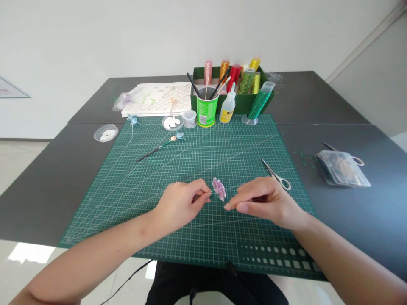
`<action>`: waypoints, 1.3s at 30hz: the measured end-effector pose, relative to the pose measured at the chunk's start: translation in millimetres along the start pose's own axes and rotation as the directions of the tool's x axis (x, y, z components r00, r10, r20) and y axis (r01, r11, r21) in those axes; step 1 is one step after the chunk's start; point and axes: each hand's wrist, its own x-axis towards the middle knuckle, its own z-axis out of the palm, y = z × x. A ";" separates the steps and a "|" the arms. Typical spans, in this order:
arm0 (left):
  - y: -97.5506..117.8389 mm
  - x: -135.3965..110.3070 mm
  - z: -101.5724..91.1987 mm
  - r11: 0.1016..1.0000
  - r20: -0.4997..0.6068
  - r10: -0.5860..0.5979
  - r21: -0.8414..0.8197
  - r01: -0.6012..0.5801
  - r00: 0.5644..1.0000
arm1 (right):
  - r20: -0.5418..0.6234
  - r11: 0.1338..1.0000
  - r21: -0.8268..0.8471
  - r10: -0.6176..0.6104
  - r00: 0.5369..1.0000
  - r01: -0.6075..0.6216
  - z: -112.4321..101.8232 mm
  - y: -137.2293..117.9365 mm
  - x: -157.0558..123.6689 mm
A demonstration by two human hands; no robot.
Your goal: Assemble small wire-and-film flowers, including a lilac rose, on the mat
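Note:
My left hand (187, 198) pinches the thin green stem of a small purple artificial flower (219, 189) just above the mat. The petals face right, toward my right hand (265, 201). Thumb and forefinger of that hand are closed together close beside the flower, apart from the petals. Whatever lies between those fingertips is too fine to make out. Scissors (277, 175) with white handles lie just behind my right hand. Under both hands is a green gridded cutting mat (197, 165).
A green box (232, 103) with coloured spools stands at the back, fronted by a green can (206, 111) of tools and a glue bottle (227, 108). A thin stick (155, 149), dishes of white petals (172, 122), a blue flower (132, 120) and a clear case (343, 168) lie around.

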 end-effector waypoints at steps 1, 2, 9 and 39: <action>0.4 -1.3 1.0 0.999 0.027 0.024 0.029 -0.024 0.999 | -0.025 1.000 0.010 0.004 1.000 -0.004 1.0 -0.7 0.1; 0.9 -2.7 2.0 0.997 0.051 0.047 0.056 -0.050 0.998 | -0.045 1.000 0.018 0.009 0.999 -0.008 2.1 -1.1 0.1; 3.4 -8.2 6.6 0.976 0.157 0.143 0.139 -0.165 0.977 | -0.150 0.998 -0.026 0.060 0.987 -0.064 7.9 3.5 -0.4; 12.8 -10.8 4.8 0.980 0.183 0.200 -0.025 -0.198 0.963 | -0.231 0.931 -0.205 0.253 0.939 -0.301 9.3 15.1 6.7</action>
